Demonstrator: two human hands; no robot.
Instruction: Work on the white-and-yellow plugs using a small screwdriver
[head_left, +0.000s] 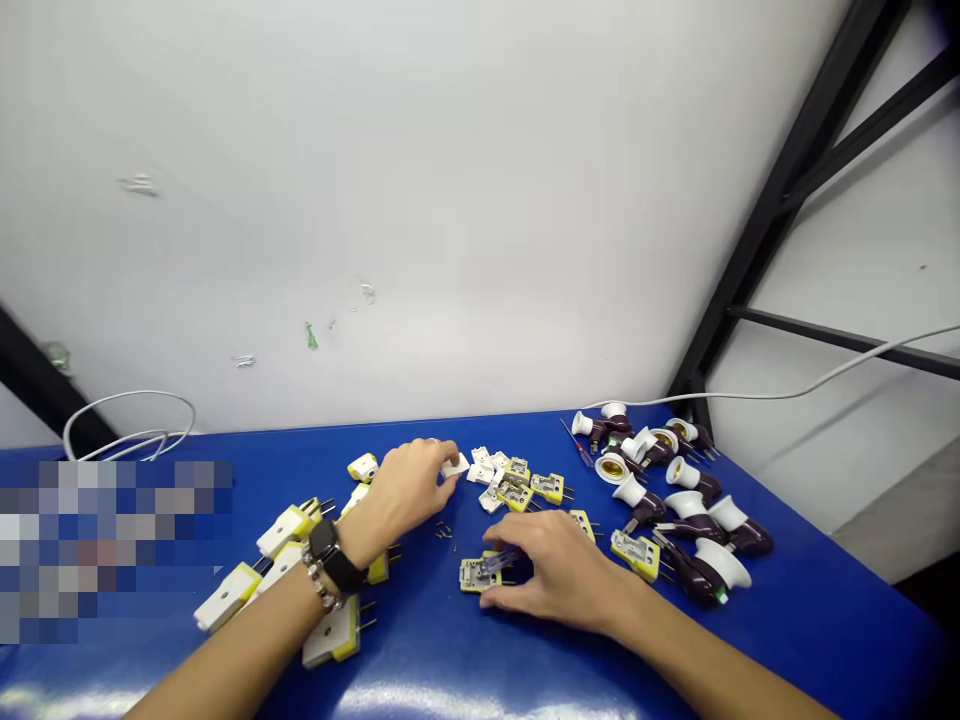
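My left hand (pixel 409 490) reaches forward over the blue table (pixel 810 620) and pinches a small white plug cover (pixel 455 466) at its fingertips. A black watch and a bead bracelet sit on that wrist. My right hand (pixel 551 575) lies curled on the table, holding an open yellow plug base (pixel 475 573) with a purple-handled tool against it. A few tiny dark screws (pixel 444 530) lie between the two hands.
Assembled white-and-yellow plugs (pixel 259 560) lie at the left. More white covers and open yellow bases (pixel 517 485) sit ahead. White-and-maroon lamp sockets (pixel 675 490) crowd the right. White cables run along the wall; a black metal frame (pixel 780 210) stands at the right.
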